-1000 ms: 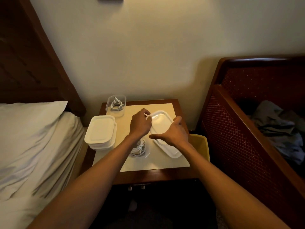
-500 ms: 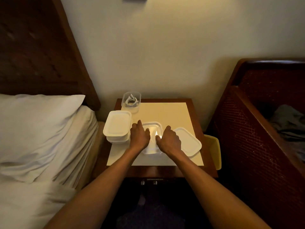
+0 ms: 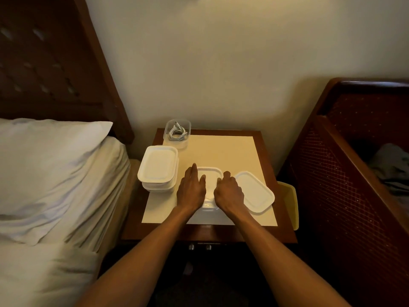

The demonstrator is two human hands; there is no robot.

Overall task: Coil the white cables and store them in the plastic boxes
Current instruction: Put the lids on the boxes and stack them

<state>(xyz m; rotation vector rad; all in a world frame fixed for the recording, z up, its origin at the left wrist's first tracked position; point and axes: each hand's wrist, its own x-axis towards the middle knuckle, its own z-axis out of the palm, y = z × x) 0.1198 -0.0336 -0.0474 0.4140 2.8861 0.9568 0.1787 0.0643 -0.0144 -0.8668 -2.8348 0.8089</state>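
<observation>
Both hands are down on the white lid of a plastic box (image 3: 209, 173) that sits toward 6 o'clock on the bench (image 3: 221, 149), so the step in hand looks like snapping that lid shut. The left hand (image 3: 191, 191) lies flat and wide, fingers straight, on the 9 o'clock side of the lid. The right hand (image 3: 229, 192) is on the 3 o'clock side with fingers bent and knuckles raised; whether its tips press the top or hook the rim I cannot tell. The lid hides what is inside. To seat it well, I would press evenly on both long edges, then run the fingertips round to the corners at 12 o'clock, which neither hand covers, and check that no loop of cable is caught under the rim. One coiled white cable (image 3: 177, 132) lies in an open clear box (image 3: 166, 134) at the 11 o'clock corner, and it has no lid on yet. A loose lid (image 3: 254, 191) rests flat at 4 o'clock, just beside the right hand, and probably belongs to that box. A stack of lidded boxes (image 3: 158, 166) stands at 9 o'clock, close to the left hand, so a sideways push could nudge it toward the bench edge.
</observation>
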